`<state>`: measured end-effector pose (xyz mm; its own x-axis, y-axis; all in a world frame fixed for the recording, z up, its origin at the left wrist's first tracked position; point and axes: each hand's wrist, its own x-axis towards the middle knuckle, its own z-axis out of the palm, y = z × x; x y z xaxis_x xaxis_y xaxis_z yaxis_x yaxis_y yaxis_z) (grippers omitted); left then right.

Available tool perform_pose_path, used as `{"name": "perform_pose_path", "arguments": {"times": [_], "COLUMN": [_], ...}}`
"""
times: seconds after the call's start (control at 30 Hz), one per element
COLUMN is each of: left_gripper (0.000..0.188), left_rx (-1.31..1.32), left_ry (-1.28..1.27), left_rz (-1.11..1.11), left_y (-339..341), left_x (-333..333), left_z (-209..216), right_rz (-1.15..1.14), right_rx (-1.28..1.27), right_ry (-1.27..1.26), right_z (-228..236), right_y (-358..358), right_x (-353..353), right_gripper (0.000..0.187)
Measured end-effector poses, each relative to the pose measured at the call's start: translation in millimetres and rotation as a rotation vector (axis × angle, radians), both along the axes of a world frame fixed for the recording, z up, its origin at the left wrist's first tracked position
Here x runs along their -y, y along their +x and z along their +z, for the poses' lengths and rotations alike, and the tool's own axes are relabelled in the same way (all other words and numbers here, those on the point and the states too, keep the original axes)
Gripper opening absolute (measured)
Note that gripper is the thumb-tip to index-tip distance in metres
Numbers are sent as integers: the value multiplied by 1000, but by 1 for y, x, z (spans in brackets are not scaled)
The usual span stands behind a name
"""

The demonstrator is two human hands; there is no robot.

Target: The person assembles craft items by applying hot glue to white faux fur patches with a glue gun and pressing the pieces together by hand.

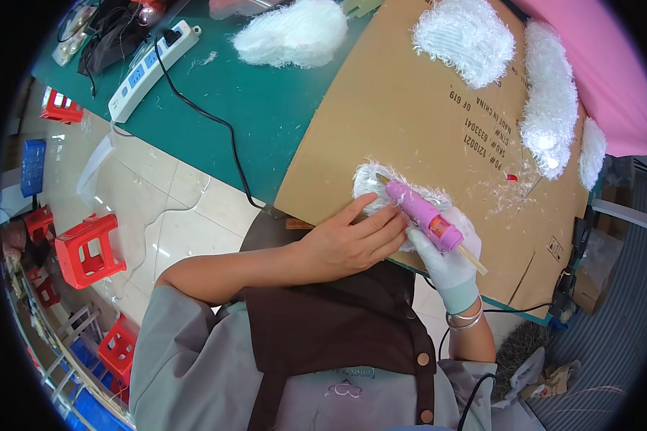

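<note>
Glue gun (415, 205) is pink; the fluff piece (365, 178), shaggy white.

The left hand (352, 243) and pink glue gun (423, 214) partly cover the white furry piece (366, 182). The gun hides part of the gloved right hand (441, 267). The view's edge cuts off the pink cloth (589, 72). We cannot identify the small red object (511, 177).

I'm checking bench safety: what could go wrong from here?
The bare left hand is close to the tip of the pink glue gun; if that is hot, it might burn the fingers. The black cord running to the green table's edge could get snagged.
</note>
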<state>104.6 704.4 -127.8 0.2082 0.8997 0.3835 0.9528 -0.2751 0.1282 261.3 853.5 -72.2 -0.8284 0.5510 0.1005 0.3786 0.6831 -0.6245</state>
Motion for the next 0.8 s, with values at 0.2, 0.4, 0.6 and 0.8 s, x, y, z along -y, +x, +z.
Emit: {"name": "perform_pose_path", "arguments": {"times": [0.2,0.4,0.6,0.8], "left_gripper": [39,42,53,66], "left_rx": [2,-7,-27,-37], "left_ry": [-8,-15,-35,-66], "left_rz": [2,12,25,27], "left_y": [1,2,2,3], "left_x": [0,0,0,0], "left_z": [0,0,0,1], "right_rz": [-7,-23,-59,-93], "right_rx": [11,28,85,195], "right_ry": [4,27,64,95], "right_z": [3,3,4,5], "right_y": [0,6,19,36], "right_x": [1,2,3,1], "right_gripper": [21,22,26,28]}}
